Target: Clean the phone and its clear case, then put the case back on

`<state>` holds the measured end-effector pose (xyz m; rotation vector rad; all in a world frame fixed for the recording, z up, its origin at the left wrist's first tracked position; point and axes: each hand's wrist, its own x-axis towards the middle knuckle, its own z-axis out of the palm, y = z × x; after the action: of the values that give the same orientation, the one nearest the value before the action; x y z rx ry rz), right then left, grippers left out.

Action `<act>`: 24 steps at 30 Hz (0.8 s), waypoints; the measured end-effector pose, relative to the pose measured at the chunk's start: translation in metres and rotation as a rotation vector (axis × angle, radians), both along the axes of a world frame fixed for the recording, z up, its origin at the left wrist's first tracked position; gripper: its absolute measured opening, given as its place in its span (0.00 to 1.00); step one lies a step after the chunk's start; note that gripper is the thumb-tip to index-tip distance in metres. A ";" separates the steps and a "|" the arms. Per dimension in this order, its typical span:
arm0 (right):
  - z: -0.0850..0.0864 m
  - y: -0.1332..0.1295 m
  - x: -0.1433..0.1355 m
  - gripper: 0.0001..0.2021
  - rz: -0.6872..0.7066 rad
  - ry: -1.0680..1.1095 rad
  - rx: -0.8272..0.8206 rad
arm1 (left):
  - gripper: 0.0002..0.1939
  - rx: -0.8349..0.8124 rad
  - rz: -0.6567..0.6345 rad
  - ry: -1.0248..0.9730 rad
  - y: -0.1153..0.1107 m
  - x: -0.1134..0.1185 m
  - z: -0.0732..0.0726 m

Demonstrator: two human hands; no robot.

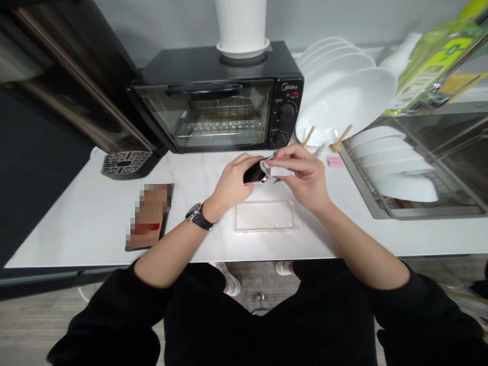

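My left hand (235, 178), below a wristwatch (200, 216), is wrapped round one end of a dark-screened phone (254, 174) just above the counter. My right hand (307, 175) pinches a small pale cloth (280, 172) with a zigzag edge, at the phone's right end. The fingers partly cover that end, so I cannot tell how firmly the cloth touches it. Just below both hands, a clear phone case (264, 217) lies flat on the white counter (213, 241).
A black toaster oven (213, 114) stands behind my hands, bearing a white pot (242, 23). White plates (346, 101) and a metal rack of bowls (375, 208) are at right. A flat rectangular item with a blurred face (152, 208) lies left. Near the plates sits a pink block (335, 161).
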<state>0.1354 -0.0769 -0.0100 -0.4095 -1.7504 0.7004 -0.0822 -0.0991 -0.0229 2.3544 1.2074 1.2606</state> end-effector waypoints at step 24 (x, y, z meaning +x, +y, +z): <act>-0.003 0.001 0.000 0.12 -0.020 0.015 -0.070 | 0.28 0.034 -0.017 0.035 -0.004 -0.002 0.006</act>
<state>0.1352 -0.0759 -0.0128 -0.4682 -1.7093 0.7507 -0.0839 -0.1031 -0.0171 2.4154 1.1820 1.2499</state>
